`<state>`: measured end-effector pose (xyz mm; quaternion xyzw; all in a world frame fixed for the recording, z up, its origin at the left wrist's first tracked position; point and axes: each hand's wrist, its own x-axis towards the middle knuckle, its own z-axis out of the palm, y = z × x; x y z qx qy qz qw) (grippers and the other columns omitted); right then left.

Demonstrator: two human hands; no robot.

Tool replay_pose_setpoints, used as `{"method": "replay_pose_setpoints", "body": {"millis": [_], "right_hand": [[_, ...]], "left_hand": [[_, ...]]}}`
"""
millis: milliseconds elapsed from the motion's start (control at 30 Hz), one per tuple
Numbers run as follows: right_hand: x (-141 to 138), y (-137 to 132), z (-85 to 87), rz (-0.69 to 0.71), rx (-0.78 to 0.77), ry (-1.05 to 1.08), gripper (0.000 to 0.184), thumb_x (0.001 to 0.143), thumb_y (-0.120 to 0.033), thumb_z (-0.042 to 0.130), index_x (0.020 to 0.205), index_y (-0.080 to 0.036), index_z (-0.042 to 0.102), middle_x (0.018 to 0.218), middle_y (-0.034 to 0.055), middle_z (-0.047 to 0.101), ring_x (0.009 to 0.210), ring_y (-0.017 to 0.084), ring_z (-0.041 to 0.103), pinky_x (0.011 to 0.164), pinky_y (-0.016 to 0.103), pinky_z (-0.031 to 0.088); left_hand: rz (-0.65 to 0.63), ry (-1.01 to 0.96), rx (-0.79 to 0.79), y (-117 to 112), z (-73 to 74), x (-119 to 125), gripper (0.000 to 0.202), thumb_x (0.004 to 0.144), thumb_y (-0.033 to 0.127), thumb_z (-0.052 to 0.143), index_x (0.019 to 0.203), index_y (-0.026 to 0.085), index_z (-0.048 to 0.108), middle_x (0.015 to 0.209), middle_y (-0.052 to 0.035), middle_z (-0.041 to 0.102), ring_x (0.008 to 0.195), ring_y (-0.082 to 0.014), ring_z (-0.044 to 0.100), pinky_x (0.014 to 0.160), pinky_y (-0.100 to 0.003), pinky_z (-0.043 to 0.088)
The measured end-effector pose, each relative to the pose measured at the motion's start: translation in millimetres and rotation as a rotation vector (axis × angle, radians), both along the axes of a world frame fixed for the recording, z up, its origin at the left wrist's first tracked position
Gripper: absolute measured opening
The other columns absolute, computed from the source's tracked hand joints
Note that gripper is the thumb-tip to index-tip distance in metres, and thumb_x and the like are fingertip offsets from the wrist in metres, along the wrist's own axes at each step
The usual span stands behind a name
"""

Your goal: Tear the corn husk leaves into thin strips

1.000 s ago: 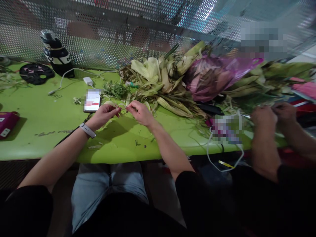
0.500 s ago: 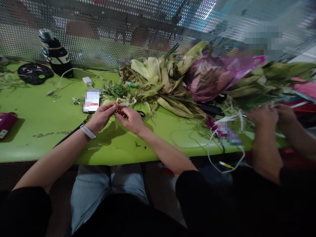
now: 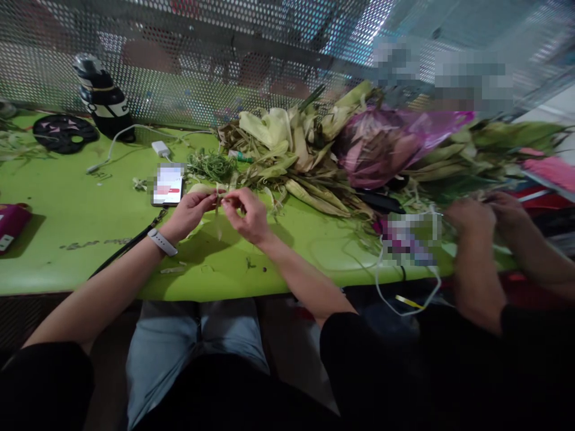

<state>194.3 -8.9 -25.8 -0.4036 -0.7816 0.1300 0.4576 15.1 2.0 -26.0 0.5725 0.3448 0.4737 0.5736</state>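
My left hand (image 3: 188, 212) and my right hand (image 3: 247, 212) meet above the green table (image 3: 67, 239), both pinched on a thin pale leaf strip (image 3: 217, 197) held between their fingertips. A white band sits on my left wrist. Just beyond my hands lies a phone (image 3: 168, 184) with a lit screen. Behind it spreads a heap of pale green and brown leaves (image 3: 287, 155).
A pink plastic bag (image 3: 386, 146) rests on the leaf heap. Another person's hands (image 3: 489, 215) work at the right by more leaves. A white charger and cable (image 3: 159, 146), a black bottle (image 3: 103, 99), a black round disc (image 3: 65, 131) and a perforated metal screen (image 3: 202, 60) are at the back.
My right hand has shifted slightly right and up, still pinching the strip with the left. The long leaf piece seen across my fingers half a second ago no longer shows there.
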Motion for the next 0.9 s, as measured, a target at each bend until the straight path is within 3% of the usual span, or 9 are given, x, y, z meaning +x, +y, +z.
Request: {"method": "replay_pose_setpoints", "body": {"millis": [67, 133, 233, 333, 467, 600, 767, 900], "right_hand": [[8.4, 4.6, 3.8, -0.048, 0.126, -0.001, 0.032, 0.097, -0.039, 0.043, 0.114, -0.020, 0.062, 0.111, 0.0129, 0.064, 0.107, 0.025, 0.058, 0.095, 0.044, 0.047], [15.4, 11.8, 4.0, 0.020, 0.142, -0.088, 0.036, 0.098, -0.039, 0.041, 0.126, -0.023, 0.058, 0.126, 0.0116, 0.061, 0.123, 0.026, 0.052, 0.107, 0.049, 0.039], [19.4, 22.0, -1.0, 0.074, 0.099, -0.198, 0.033, 0.099, -0.043, 0.043, 0.117, -0.025, 0.063, 0.120, 0.0084, 0.066, 0.122, 0.025, 0.054, 0.112, 0.050, 0.034], [17.7, 25.4, -4.8, 0.046, 0.093, -0.245, 0.031, 0.099, -0.046, 0.046, 0.104, -0.024, 0.067, 0.109, 0.0077, 0.069, 0.114, 0.024, 0.057, 0.113, 0.049, 0.031], [15.9, 21.2, -2.2, 0.026, 0.065, -0.238, 0.027, 0.099, -0.043, 0.047, 0.097, -0.023, 0.066, 0.095, 0.0055, 0.070, 0.093, 0.021, 0.061, 0.108, 0.048, 0.036], [15.6, 16.0, 1.5, 0.076, 0.003, -0.199, 0.025, 0.098, -0.042, 0.050, 0.096, -0.020, 0.064, 0.093, 0.0071, 0.068, 0.090, 0.021, 0.060, 0.085, 0.038, 0.047], [13.5, 12.6, 0.6, 0.134, -0.022, -0.199, 0.024, 0.098, -0.041, 0.051, 0.097, -0.020, 0.063, 0.093, 0.0069, 0.068, 0.089, 0.020, 0.060, 0.080, 0.035, 0.047], [12.4, 13.0, -1.3, 0.124, 0.016, -0.234, 0.019, 0.098, -0.035, 0.052, 0.098, -0.020, 0.064, 0.095, 0.0073, 0.067, 0.089, 0.021, 0.059, 0.080, 0.036, 0.046]], "left_hand": [[-0.056, 0.113, 0.072, 0.6, 1.7, -1.8, 0.022, 0.087, 0.032, 0.066, 0.102, 0.016, 0.073, 0.092, -0.0074, 0.074, 0.093, -0.0190, 0.069, 0.095, -0.038, 0.052], [-0.095, 0.208, 0.145, 1.4, 3.0, -2.8, 0.018, 0.088, 0.030, 0.065, 0.097, 0.016, 0.073, 0.089, -0.0075, 0.074, 0.088, -0.0180, 0.069, 0.091, -0.036, 0.053], [-0.102, 0.305, 0.233, 3.0, 2.7, -3.4, 0.016, 0.087, 0.029, 0.065, 0.084, 0.016, 0.072, 0.086, -0.0077, 0.072, 0.083, -0.0167, 0.067, 0.083, -0.032, 0.053], [-0.081, 0.295, 0.240, 4.8, -0.3, -3.7, 0.015, 0.087, 0.029, 0.065, 0.085, 0.016, 0.071, 0.081, -0.0071, 0.071, 0.076, -0.0161, 0.066, 0.075, -0.032, 0.055], [-0.065, 0.242, 0.174, 4.9, -1.6, -4.2, 0.015, 0.087, 0.028, 0.064, 0.093, 0.014, 0.068, 0.077, -0.0072, 0.070, 0.069, -0.0146, 0.066, 0.067, -0.029, 0.055], [-0.046, 0.240, 0.134, 1.0, 5.0, -4.5, 0.015, 0.089, 0.028, 0.062, 0.096, 0.015, 0.067, 0.078, -0.0070, 0.070, 0.065, -0.0126, 0.063, 0.053, -0.023, 0.048], [-0.012, 0.198, 0.133, -4.5, 15.0, -3.0, 0.018, 0.090, 0.032, 0.062, 0.084, 0.016, 0.068, 0.073, -0.0052, 0.068, 0.069, -0.0132, 0.063, 0.061, -0.024, 0.050], [0.000, 0.219, 0.137, -4.5, 14.7, -1.8, 0.019, 0.087, 0.031, 0.065, 0.078, 0.015, 0.069, 0.070, -0.0058, 0.068, 0.066, -0.0135, 0.063, 0.063, -0.026, 0.051]]}}
